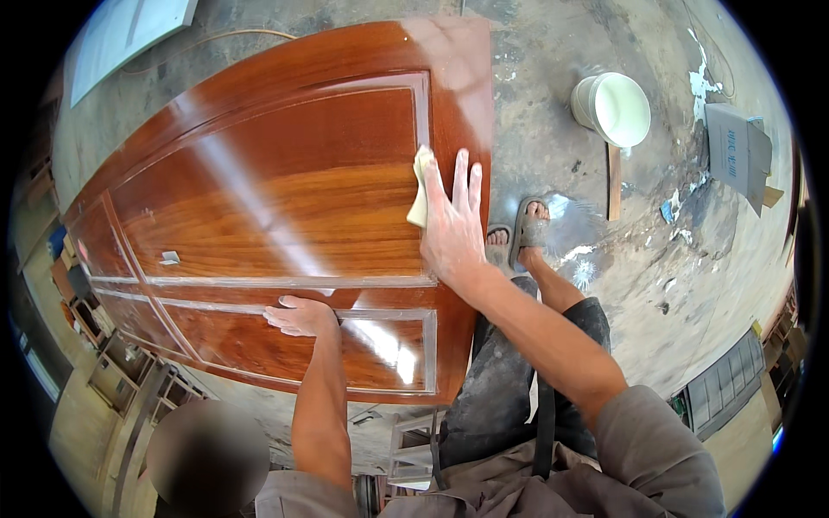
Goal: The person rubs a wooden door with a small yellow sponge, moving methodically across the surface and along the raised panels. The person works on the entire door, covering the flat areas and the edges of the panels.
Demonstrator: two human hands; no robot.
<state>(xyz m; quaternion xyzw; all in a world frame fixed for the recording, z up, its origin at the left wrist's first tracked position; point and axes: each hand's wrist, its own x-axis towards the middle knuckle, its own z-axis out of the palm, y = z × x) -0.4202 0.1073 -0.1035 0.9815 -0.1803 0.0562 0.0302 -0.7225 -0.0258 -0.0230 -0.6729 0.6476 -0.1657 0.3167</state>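
The wooden door (285,164) lies before and to the left of the person, its long axis running left to right. On its near-right inner moulding, the right hand (455,231) grasps a folded pale yellow pad (418,200), long axis pointing away from the body. The left hand (300,317) rests on the lower rail; whether its fingers grip anything, I cannot tell. Blue lettering marks a cardboard box (732,148).

Right hand (455,237) holds yellow pad (418,205); left hand (302,318) on wooden panel (345,155).
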